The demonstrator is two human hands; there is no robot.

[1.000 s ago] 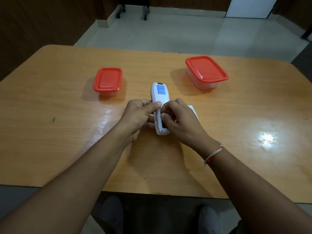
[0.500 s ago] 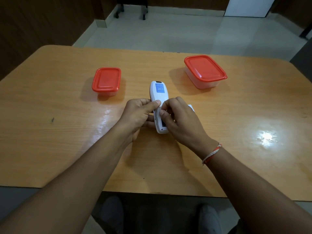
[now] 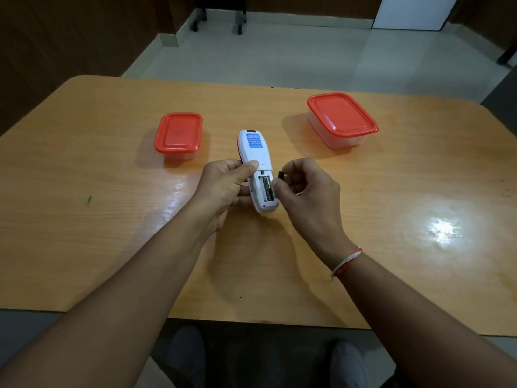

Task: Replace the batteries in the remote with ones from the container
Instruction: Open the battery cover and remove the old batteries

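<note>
Left hand (image 3: 223, 189) grips remote (image 3: 257, 169); right hand (image 3: 305, 189) pinches battery (image 3: 280, 175).

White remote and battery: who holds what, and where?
Left hand grips the white plastic remote round its middle; right hand pinches a small dark battery at one end.

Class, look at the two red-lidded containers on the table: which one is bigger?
The container on the right, beyond the right hand. It is wider and taller than the left container.
</note>
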